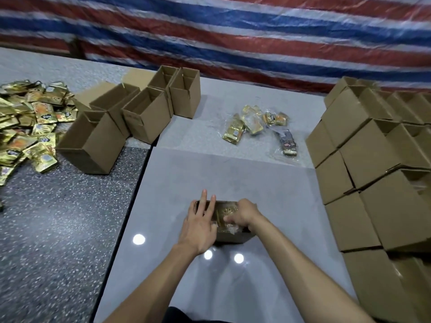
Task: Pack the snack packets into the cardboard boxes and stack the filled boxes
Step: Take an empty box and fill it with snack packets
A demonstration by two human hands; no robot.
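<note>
Both hands are down at the cardboard box, which sits on the pale tiled floor right in front of the person. The left hand lies flat over the box's left rim, fingers straight and spread, steadying it and not gripping. The right hand is knuckles-up over the opening with its fingers curled down onto the gold snack packets inside. I cannot tell whether it is pinching them or just tamping them level.

Those packets look like light, glossy foil pouches, so they are probably slippery against each other and liable to fan out or ride up. They are soft too, so press with flat fingers and don't dig in, or the contents could get crushed. The box looks like thin corrugated card, stiff along its walls but weak at the open flaps. Filled, it should be light enough for one person, but the safest hold is two palms on opposite side walls, low down, never the flaps.

Off to the left is the loose pile of gold pouches, and just beside it the empty boxes stand open. A few bagged bundles lie further out in the middle, in clear wrap that looks slick. On the right, the stacked boxes rise in tiers, some sitting a touch skewed, so the next one wants setting down square. A striped tarpaulin hangs behind it all.
</note>
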